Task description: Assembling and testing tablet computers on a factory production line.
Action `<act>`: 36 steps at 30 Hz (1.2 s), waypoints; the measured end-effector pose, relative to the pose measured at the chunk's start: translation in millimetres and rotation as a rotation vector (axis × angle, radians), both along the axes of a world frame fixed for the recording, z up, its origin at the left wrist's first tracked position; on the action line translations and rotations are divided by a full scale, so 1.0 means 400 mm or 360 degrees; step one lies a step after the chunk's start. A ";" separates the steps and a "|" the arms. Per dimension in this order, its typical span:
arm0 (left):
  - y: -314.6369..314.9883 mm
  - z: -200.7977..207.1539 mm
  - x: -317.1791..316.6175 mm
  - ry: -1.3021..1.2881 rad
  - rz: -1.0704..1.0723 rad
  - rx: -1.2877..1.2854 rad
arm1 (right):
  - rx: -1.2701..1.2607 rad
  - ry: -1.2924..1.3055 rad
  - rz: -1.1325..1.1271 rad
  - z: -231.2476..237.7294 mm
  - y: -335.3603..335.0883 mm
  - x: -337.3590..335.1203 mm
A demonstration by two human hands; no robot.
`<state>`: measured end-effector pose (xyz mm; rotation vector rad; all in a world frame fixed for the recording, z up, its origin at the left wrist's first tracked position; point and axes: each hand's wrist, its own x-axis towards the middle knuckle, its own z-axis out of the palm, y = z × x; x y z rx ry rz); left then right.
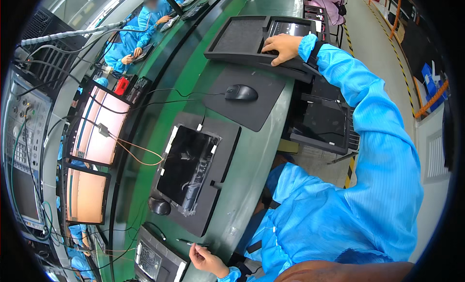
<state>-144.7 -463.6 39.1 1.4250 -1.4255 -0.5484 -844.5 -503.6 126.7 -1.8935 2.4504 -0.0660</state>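
Observation:
My right hand [285,48] reaches out over a black foam tray [237,37], fingers spread, thumb apart from them. Its fingertips rest by a dark flat panel [290,29] lying in the tray's recess. At the lower edge, my left hand [207,260] has its fingers pinched at a thin pen-like tool [186,242]. Between the two hands a black screen panel [186,161] with clear film and white tabs lies on a dark foam board [226,141]. A cable runs to its far edge.
A mouse [241,92] sits on a black mat [252,115], and a second mouse [159,206] stands by the board. Beyond are two lit monitors [99,124] and an instrument [26,132]. Black trays [322,122] stand on a rack beside the bench. Co-workers in blue [138,32] sit across.

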 end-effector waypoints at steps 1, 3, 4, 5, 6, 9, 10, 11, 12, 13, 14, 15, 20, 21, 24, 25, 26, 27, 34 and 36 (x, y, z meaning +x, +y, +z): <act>0.001 0.000 0.000 0.0013 0.0031 0.0017 | -0.0205 -0.0020 0.0202 -0.032 -0.002 -0.025; 0.002 -0.004 0.002 0.0025 0.0081 0.0041 | -0.0403 -0.0046 0.0422 -0.052 -0.015 -0.050; -0.001 -0.009 0.005 -0.0004 0.0091 0.0008 | -0.0363 -0.0107 0.0395 -0.044 -0.019 -0.045; -0.002 -0.012 0.005 -0.0031 0.0100 -0.0026 | -0.0322 -0.0166 0.0367 -0.037 -0.026 -0.038; -0.002 -0.005 0.001 -0.0078 0.0116 -0.0006 | -0.0431 -0.0117 0.0393 -0.039 -0.035 -0.028; -0.001 -0.014 -0.001 -0.0090 0.0096 -0.0027 | -0.0383 -0.0220 0.0320 0.008 -0.056 -0.026; -0.005 -0.020 -0.001 -0.0111 0.0098 -0.0057 | -0.0526 -0.0235 0.0301 0.007 -0.060 -0.034; -0.009 -0.020 0.000 -0.0097 0.0111 -0.0051 | -0.0564 -0.0194 0.0236 0.018 -0.078 -0.070; -0.010 -0.021 -0.001 -0.0109 0.0100 -0.0069 | -0.0715 -0.0206 0.0191 0.031 -0.080 -0.079; -0.012 -0.022 -0.003 -0.0116 0.0087 -0.0088 | -0.0868 -0.0216 0.0145 0.047 -0.081 -0.087; -0.014 -0.025 -0.002 -0.0092 0.0099 -0.0078 | -0.0986 -0.0242 0.0142 0.074 -0.084 -0.099; -0.012 -0.027 0.005 -0.0121 0.0097 -0.0137 | -0.1024 -0.0276 0.0126 0.124 -0.083 -0.100; 0.054 0.027 -0.030 -0.0232 -0.0123 -0.0299 | -0.1550 -0.0355 0.0265 0.319 -0.122 -0.044; 0.071 0.049 -0.054 -0.0306 -0.0282 -0.0389 | -0.1572 -0.0368 0.0297 0.362 -0.128 0.034; 0.086 0.124 -0.142 -0.0257 -0.0682 -0.0236 | -0.1556 -0.0494 0.0547 0.447 -0.128 0.354; 0.074 0.126 -0.158 -0.0173 -0.0909 -0.0162 | -0.1426 -0.0624 0.0580 0.471 -0.120 0.477; 0.052 0.132 -0.182 -0.0109 -0.1111 -0.0168 | -0.1332 -0.0692 0.0584 0.494 -0.104 0.601; 0.048 0.145 -0.197 -0.0044 -0.1290 -0.0182 | -0.1234 -0.0762 0.0613 0.505 -0.101 0.721; 0.198 0.134 -0.111 0.1156 -0.0203 0.0273 | -0.0374 -0.1744 0.1322 0.372 -0.153 1.262; 0.237 0.159 -0.001 0.1119 -0.0153 -0.0041 | 0.0229 -0.2338 0.1343 0.280 -0.221 1.331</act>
